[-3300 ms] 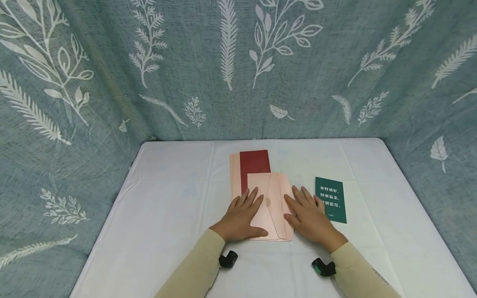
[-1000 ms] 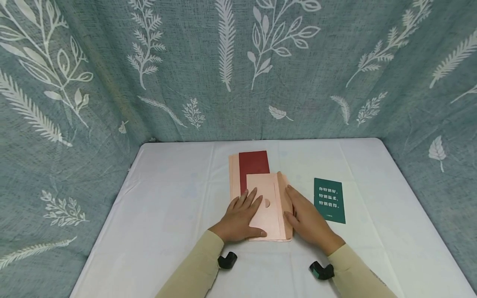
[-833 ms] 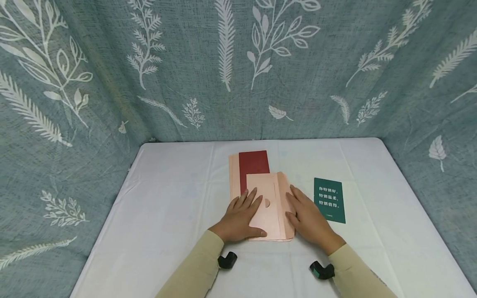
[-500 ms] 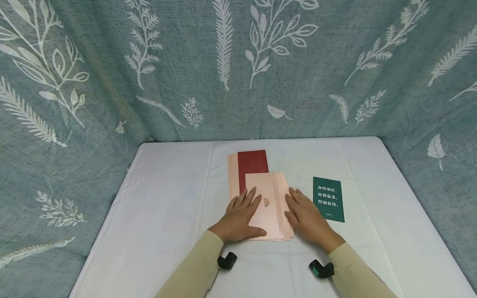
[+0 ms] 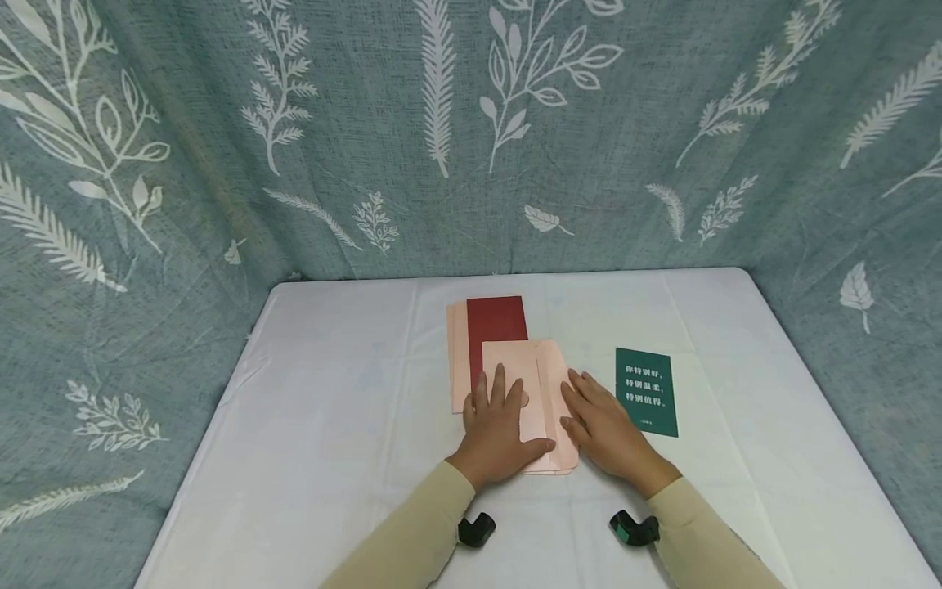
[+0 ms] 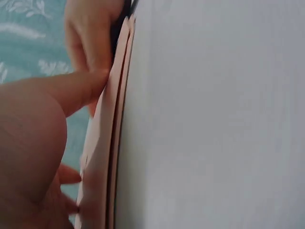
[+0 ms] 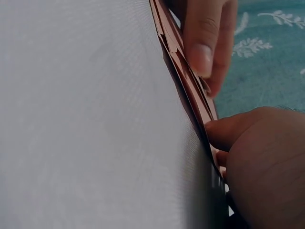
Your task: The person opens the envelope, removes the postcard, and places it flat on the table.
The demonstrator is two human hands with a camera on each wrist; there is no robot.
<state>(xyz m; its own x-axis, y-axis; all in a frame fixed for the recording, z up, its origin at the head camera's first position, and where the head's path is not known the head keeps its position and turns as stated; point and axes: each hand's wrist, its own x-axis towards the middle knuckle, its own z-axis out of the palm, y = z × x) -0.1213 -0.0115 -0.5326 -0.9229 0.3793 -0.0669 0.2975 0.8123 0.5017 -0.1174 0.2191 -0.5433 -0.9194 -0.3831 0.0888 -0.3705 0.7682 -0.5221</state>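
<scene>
A pink envelope (image 5: 530, 429) lies flat in the head view, its flap (image 5: 557, 384) laid out to the right. My left hand (image 5: 499, 433) rests on the envelope's body with fingers spread, thumb across the fold of the flap. On the flap's right edge, the fingers of my right hand (image 5: 607, 427) touch the paper. The left wrist view shows the layered edges of pink paper (image 6: 108, 148) beside my thumb. In the right wrist view, my thumb touches the edge of the pink paper stack (image 7: 190, 90).
Behind the envelope lie a dark red envelope (image 5: 496, 321) and more pink paper (image 5: 458, 352), partly covered. A green card (image 5: 649, 405) with white writing lies to the right. All are on a white-covered table (image 5: 331, 393), with a leaf-patterned curtain (image 5: 331, 123) behind.
The envelope's flap, earlier folded over to the left, has been turned out to the right by my right hand. My left hand has since slid right, its thumb now reaching the fold.
</scene>
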